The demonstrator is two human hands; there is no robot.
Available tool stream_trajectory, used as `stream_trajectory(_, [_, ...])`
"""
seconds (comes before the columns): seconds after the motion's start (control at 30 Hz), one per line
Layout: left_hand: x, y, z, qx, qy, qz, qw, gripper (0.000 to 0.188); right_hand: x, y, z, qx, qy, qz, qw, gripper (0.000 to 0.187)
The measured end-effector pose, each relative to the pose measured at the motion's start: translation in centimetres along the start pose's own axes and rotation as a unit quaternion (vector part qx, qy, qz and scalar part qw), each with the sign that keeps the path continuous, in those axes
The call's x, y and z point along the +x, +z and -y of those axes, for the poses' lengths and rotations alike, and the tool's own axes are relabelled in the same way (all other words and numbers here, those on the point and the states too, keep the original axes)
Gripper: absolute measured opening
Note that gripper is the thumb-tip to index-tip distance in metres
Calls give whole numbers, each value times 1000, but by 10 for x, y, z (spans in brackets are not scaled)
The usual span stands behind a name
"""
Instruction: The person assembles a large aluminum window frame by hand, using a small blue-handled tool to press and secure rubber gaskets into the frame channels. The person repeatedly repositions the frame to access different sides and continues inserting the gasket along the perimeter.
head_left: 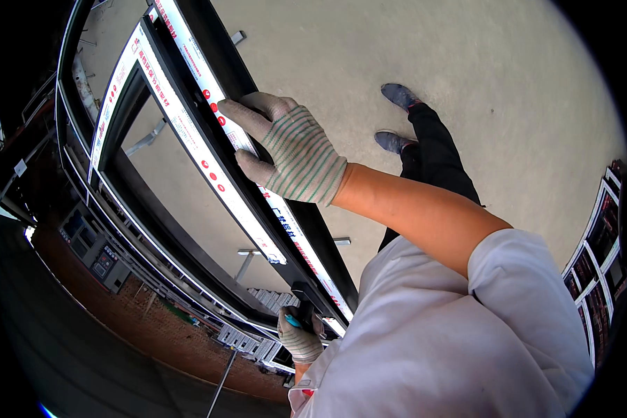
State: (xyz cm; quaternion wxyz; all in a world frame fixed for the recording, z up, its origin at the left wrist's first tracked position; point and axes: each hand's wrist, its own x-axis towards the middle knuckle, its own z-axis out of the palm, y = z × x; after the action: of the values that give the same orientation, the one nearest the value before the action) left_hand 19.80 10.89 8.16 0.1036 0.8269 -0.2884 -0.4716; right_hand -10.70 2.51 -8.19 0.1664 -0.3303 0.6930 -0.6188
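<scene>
A black metal window or door frame with printed white film on its faces slants across the left of the view. Its near long bar (188, 59) passes under my right hand (289, 146), which wears a green-striped white knit glove. The fingers lie over this bar, with the thumb apart from them. Beside the bar runs an inner framed panel (177, 118) with the same film. Lower down, my gloved left hand (299, 338) is closed around a dark hand tool with a teal part (292, 321), next to the bar's lower end. Its exact kind is hard to make out.
A curved dark rail (61, 97) runs behind the frame at left. Past it stands a grey control box (104, 265), and stacked pale profiles (247, 341) lie low. At right is a white-barred rack (595, 268). My shoes (397, 97) stand on the pale floor.
</scene>
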Motion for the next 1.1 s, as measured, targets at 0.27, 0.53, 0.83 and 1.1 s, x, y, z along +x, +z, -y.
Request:
stream_trajectory(0.27, [-1, 1, -1, -8, -29, -18, 999, 45, -2, 2, 1, -29, -10, -17, 999, 63])
stream_trajectory(0.53, [-4, 4, -2, 3, -10, -3, 1000, 45, 43, -12, -4, -144, -34, 15, 989, 44])
stream_trajectory(0.83, [-5, -8, 2, 1, 34, -8, 999, 41, 113, -48, 0, -287, -258, 80, 919, 20])
stream_trajectory(1.1, [-7, -18, 5, 55, 79, 18, 995, 23, 172, -43, 20, -398, -244, 287, 837, 24])
